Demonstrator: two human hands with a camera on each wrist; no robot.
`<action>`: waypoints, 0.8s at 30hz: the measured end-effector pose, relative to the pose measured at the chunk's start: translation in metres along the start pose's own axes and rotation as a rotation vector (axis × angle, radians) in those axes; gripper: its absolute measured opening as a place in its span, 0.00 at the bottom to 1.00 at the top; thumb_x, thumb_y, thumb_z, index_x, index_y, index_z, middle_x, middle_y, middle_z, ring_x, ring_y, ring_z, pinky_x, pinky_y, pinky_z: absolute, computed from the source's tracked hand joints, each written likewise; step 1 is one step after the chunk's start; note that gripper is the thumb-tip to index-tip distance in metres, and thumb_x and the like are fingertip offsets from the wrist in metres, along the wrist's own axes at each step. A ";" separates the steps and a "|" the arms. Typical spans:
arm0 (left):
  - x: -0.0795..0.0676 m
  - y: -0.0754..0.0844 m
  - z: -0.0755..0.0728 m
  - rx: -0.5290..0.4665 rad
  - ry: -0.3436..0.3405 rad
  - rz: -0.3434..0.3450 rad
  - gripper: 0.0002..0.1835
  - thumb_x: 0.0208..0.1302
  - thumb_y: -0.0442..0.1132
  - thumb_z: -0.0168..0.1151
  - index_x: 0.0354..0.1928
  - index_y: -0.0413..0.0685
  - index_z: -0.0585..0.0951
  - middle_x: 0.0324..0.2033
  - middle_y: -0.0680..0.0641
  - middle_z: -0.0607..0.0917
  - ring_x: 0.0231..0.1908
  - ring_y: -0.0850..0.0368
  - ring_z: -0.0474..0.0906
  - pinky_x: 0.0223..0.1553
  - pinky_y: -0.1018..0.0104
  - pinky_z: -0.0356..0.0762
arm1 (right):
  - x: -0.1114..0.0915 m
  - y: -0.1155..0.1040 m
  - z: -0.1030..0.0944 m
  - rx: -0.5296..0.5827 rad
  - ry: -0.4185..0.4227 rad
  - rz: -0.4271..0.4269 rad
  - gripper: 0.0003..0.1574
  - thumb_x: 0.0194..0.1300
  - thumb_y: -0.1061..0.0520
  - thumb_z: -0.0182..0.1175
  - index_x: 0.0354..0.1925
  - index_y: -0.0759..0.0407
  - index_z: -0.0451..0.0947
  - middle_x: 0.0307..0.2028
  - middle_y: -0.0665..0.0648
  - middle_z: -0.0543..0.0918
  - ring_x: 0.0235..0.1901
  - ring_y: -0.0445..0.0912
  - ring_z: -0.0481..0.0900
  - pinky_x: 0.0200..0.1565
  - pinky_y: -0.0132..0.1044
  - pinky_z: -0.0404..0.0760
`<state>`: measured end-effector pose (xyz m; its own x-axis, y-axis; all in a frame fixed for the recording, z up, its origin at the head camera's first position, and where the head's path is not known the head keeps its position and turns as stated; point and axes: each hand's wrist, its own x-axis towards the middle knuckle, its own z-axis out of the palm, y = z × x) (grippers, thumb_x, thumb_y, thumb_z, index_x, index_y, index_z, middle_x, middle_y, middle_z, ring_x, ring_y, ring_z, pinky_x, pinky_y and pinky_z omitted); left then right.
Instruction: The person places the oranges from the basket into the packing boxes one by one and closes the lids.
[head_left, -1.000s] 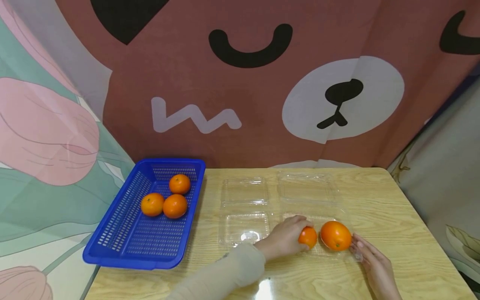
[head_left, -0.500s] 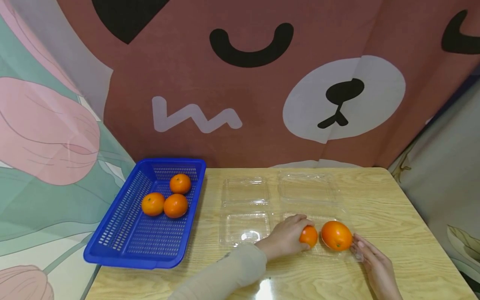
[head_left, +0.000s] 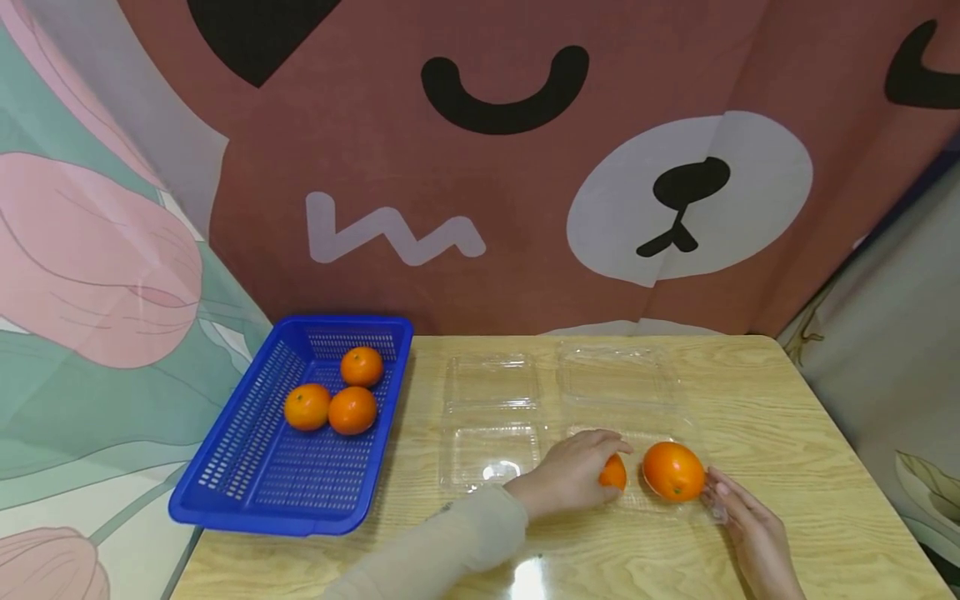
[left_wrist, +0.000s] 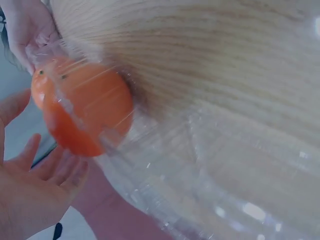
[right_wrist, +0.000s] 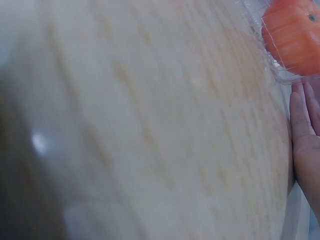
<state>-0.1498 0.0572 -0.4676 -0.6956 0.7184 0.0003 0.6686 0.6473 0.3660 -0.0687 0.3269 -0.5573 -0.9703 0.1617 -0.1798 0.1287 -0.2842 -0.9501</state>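
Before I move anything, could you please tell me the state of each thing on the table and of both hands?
Basket: upright, holding three oranges
Left container: open, both halves flat
Right container: open
Left orange: in right container, partly hidden
Right orange: in right container, unpeeled
Left hand: fingers relaxed about left orange, contact unclear
Right hand: fingers straight, touching right container's edge
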 end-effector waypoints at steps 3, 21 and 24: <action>-0.003 0.002 -0.007 0.016 -0.013 0.021 0.30 0.57 0.54 0.63 0.63 0.64 0.68 0.64 0.57 0.66 0.64 0.60 0.60 0.59 0.60 0.64 | 0.000 0.000 0.000 0.002 0.000 0.002 0.20 0.70 0.54 0.51 0.59 0.48 0.73 0.47 0.38 0.80 0.47 0.33 0.78 0.47 0.21 0.73; -0.040 0.007 -0.051 0.181 0.022 0.166 0.23 0.62 0.54 0.57 0.59 0.61 0.72 0.60 0.59 0.70 0.61 0.62 0.64 0.63 0.65 0.58 | -0.001 -0.001 0.002 0.010 0.020 0.005 0.20 0.69 0.54 0.52 0.58 0.49 0.74 0.47 0.37 0.80 0.46 0.33 0.78 0.47 0.22 0.73; -0.047 0.005 -0.058 0.155 0.046 0.160 0.23 0.62 0.53 0.58 0.59 0.60 0.72 0.59 0.60 0.71 0.60 0.63 0.65 0.62 0.65 0.60 | -0.001 -0.001 0.001 0.005 0.026 0.002 0.19 0.69 0.54 0.52 0.57 0.48 0.75 0.47 0.37 0.80 0.45 0.33 0.78 0.46 0.22 0.73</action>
<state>-0.1287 0.0117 -0.4120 -0.5861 0.8051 0.0909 0.8015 0.5598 0.2102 -0.0682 0.3256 -0.5560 -0.9643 0.1860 -0.1888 0.1299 -0.2892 -0.9484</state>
